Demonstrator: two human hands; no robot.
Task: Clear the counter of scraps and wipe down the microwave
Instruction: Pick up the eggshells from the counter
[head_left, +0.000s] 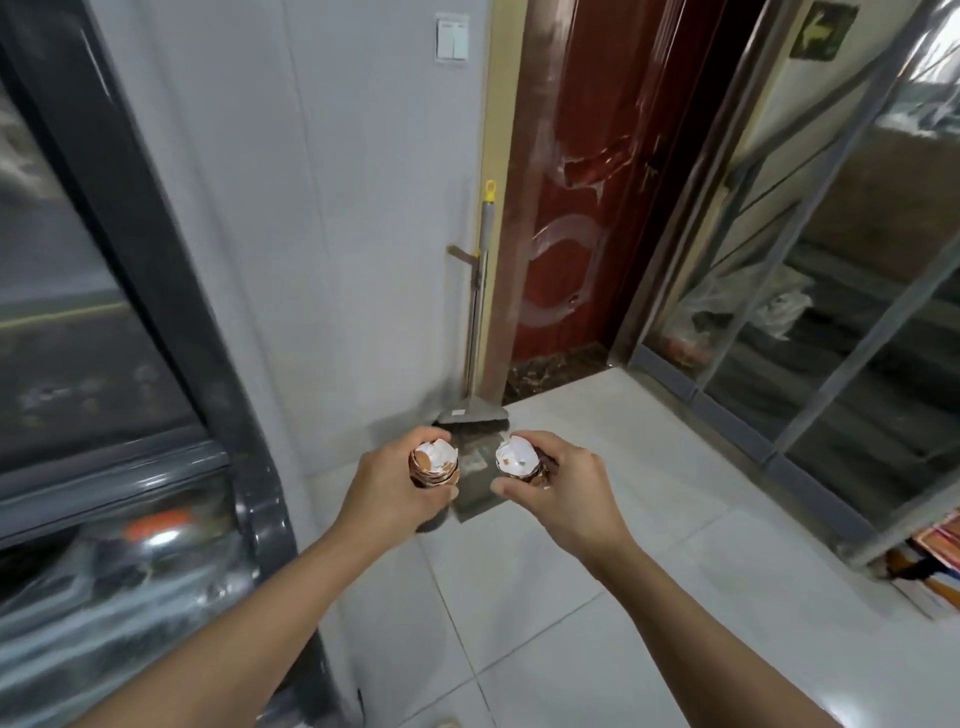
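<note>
My left hand (395, 488) grips a stack of brown eggshells (435, 462), white inside, held upright. My right hand (561, 483) holds another clump of broken eggshells (519, 460) between curled fingers and thumb. Both hands are out in front of me at about the same height, a short gap between them, above the tiled floor. A grey dustpan (475, 491) lies on the floor just beyond and below the hands, partly hidden by them. No counter or microwave is in view.
A broom (475, 322) with a yellow-tipped handle leans in the corner by a red-brown door (576, 208). A dark glass-fronted cabinet (104, 364) fills the left. A metal shelf rack (831, 312) with bags stands at right. White floor tiles (571, 623) lie below.
</note>
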